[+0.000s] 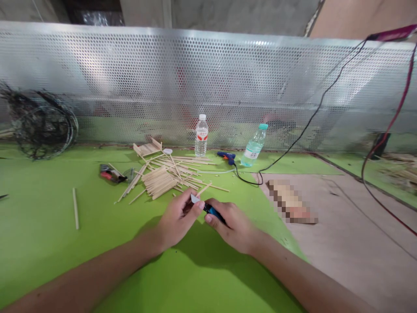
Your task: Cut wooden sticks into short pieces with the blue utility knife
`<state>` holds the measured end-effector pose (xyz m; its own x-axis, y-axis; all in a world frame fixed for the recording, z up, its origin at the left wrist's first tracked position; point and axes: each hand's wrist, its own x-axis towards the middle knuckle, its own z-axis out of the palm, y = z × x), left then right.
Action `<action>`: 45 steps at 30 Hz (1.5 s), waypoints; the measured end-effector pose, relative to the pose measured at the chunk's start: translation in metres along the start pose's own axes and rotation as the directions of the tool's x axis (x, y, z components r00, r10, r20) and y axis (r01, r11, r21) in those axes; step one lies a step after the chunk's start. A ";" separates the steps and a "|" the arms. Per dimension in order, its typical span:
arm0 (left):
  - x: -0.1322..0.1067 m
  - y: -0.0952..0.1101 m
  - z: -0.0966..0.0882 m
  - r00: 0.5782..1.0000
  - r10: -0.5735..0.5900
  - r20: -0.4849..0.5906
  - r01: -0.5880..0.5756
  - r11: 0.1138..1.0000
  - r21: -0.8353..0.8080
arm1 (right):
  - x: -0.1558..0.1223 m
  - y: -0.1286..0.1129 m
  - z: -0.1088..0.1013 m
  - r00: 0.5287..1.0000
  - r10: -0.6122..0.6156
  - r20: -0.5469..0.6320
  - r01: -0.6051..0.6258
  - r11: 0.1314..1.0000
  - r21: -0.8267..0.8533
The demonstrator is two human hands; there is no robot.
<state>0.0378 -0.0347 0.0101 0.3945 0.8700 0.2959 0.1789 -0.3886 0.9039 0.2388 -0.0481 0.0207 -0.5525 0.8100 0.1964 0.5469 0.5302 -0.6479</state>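
Note:
My left hand (177,219) and my right hand (233,226) meet low over the green mat (48,243). Between them is a small tool with a blue and black handle (213,212) and a pale blade tip (194,199). My right hand is closed round the handle. The fingers of my left hand pinch at the blade end. Just beyond my hands lies a heap of thin wooden sticks (166,176).
A small stick frame (148,148), two water bottles (201,135) (254,145), a blue glue gun (227,156) with a black cable, red-handled pliers (109,174) and one loose stick (75,208) lie about. A perforated metal wall (208,82) stands behind. Brown board (352,234) lies at the right.

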 end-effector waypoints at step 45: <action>0.002 -0.003 -0.002 1.000 -0.006 0.029 0.004 0.997 0.071 | 0.000 0.001 -0.002 0.991 -0.067 -0.114 0.049 0.987 -0.151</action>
<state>0.0365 -0.0312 0.0090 0.4196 0.8631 0.2812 0.2441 -0.4057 0.8808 0.2398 -0.0471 0.0216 -0.5124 0.7961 0.3220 0.6081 0.6011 -0.5186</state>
